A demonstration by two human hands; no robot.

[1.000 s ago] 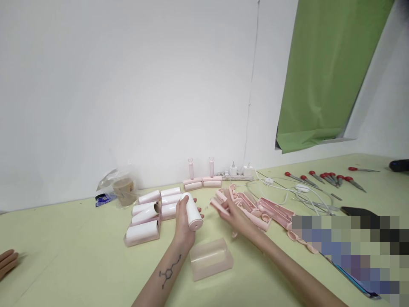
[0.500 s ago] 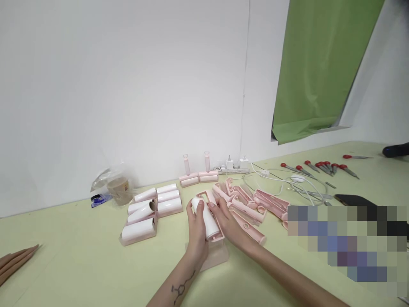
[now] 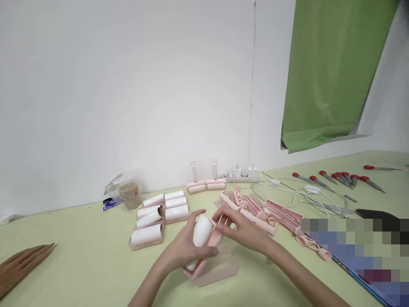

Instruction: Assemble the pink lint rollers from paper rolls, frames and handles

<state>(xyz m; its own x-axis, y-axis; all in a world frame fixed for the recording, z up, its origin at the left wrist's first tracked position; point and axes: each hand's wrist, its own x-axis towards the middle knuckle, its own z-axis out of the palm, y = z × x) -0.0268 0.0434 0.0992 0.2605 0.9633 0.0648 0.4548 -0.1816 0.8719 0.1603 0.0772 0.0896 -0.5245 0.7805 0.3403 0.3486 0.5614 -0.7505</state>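
Note:
My left hand [image 3: 183, 247] is wrapped round a white paper roll [image 3: 200, 235] that sits in a pink roller frame [image 3: 209, 249]. My right hand [image 3: 244, 229] pinches the upper end of that pink frame, close to the roll's top. Both are held just above a translucent pink cover [image 3: 220, 267] lying on the pale green table [image 3: 79, 273]. A pile of pink roller handles [image 3: 255, 209] lies right behind my right hand. White rolls [image 3: 159, 213] are stacked to the left of my hands.
Another person's hand [image 3: 22, 266] rests flat at the left edge. Two assembled pink rollers [image 3: 206, 181] stand by the wall, next to a power strip [image 3: 241, 175] with white cables. Red-handled screwdrivers [image 3: 338, 179] lie at the right. A paper cup in a plastic bag [image 3: 128, 194] sits behind the rolls.
My right hand brought a pink frame from the pile to the roll in my left hand. The roll now sits in the frame, tilted over the translucent cover.

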